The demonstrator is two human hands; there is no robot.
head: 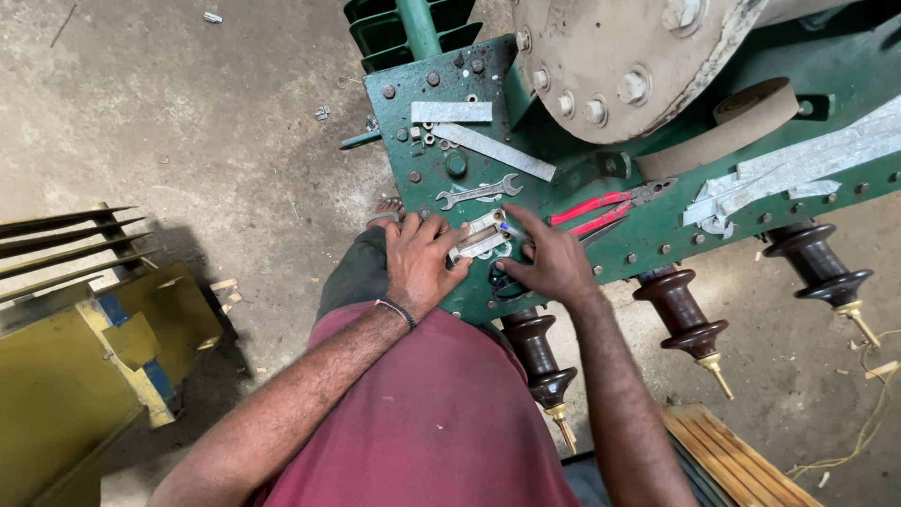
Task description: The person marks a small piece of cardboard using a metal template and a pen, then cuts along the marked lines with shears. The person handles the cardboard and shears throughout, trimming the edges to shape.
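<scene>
A small flat pale metal fitting (481, 235) is pinched against the green steel cover plate (648, 225) between the left hand (419, 263) and the spread right hand (554, 265); fastening looks unfinished, since an open-ended spanner (479, 192) and red-handled pliers (601, 211) lie unused just beyond the fingers.

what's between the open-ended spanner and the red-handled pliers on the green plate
In the head view, only bare green plate separates the spanner from the red-handled pliers; the long metal strip lies above that gap, not in it.
</scene>
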